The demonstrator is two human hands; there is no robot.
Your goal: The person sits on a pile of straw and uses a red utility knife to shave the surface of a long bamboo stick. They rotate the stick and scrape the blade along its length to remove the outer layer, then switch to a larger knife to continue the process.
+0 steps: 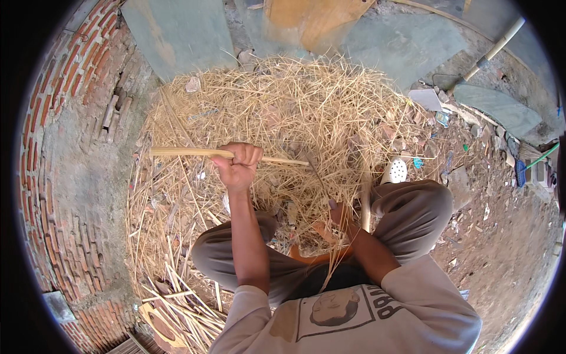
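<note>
My left hand point(239, 164) is closed around a long pale strip of split bamboo point(188, 152), held level above the pile of shavings. The strip's wider end sticks out to the left and its thinner end runs to the right. My right hand point(340, 216) grips a knife point(319, 179) low between my knees, its handle mostly covered by the fingers. The narrow dark blade slants up and left, its upper part meeting or crossing the strip's right end; whether they touch I cannot tell.
Straw-coloured shavings point(318, 88) cover the ground ahead. A brick wall point(65, 248) rises at left. Split sticks point(194, 312) lie at lower left. A white clog with holes point(395, 170) is beyond my right knee. A brush with blue bristles point(520, 173) stands far right.
</note>
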